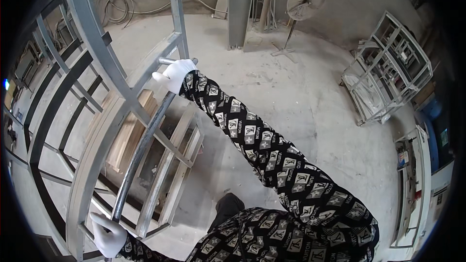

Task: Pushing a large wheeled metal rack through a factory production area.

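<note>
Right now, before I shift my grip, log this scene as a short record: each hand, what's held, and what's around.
Left hand: white glove, closed at the near end of a metal pipe
Right hand: white glove, closed at the pipe's far end
Pipe: slants away between the hands
Sleeve: black with a pale pattern
Beside the pipe: grey metal frame, wooden boards
Farther off: grey pillar, standing fan
Floor: pale, marked

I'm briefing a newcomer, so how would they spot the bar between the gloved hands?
Find the big grey metal frame at left. There, a long bar slants between the white-gloved left hand and right hand. Unlike the flat-sided beams around it, it is round.
</note>
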The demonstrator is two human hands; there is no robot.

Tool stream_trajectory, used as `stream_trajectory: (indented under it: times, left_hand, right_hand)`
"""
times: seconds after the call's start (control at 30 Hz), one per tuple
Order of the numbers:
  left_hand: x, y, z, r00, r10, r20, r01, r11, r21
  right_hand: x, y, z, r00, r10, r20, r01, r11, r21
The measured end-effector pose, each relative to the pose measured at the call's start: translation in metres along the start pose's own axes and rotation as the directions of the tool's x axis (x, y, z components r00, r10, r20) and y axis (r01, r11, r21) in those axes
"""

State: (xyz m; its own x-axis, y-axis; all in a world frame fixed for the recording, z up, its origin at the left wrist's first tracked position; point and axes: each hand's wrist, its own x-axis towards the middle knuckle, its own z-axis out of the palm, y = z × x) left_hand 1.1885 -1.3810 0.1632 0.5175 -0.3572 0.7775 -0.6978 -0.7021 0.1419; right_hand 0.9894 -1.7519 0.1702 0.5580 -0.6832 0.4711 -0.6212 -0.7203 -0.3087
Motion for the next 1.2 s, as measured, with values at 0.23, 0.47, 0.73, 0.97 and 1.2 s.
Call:
stream_trajectory:
  times: [0.23, 0.47, 0.73, 0.97, 1.2]
  left_hand:
    - [0.025, 0.064, -0.011, 0.891, 0.153, -0.427, -0.129, 0.988, 0.085]
    - [-0.011, 0.058, 0.006, 0.939, 0.166, -0.302, -0.185, 0.982, -0.035]
    - [-0.037, 0.085, -0.011, 0.954, 0.053, -0.296, -0.050, 0.999, 0.016]
    - [-0.100, 0.129, -0.076, 0.956, -0.005, -0.293, 0.011, 1.000, 0.020]
    - [-0.140, 0.174, -0.120, 0.968, -0.013, -0.251, 0.007, 1.000, -0.028]
  right_hand:
    - [0.044, 0.008, 0.018, 0.994, -0.098, -0.049, 0.101, 0.993, 0.066]
    - [0.057, 0.019, 0.056, 0.944, -0.298, -0.141, 0.302, 0.953, 0.011]
    - [0.040, 0.047, 0.027, 0.975, -0.170, -0.145, 0.181, 0.981, 0.066]
    - [-0.025, 0.062, -0.026, 0.974, -0.187, -0.127, 0.202, 0.972, 0.122]
    - [-0.066, 0.113, -0.073, 0.983, -0.179, -0.036, 0.182, 0.978, 0.100]
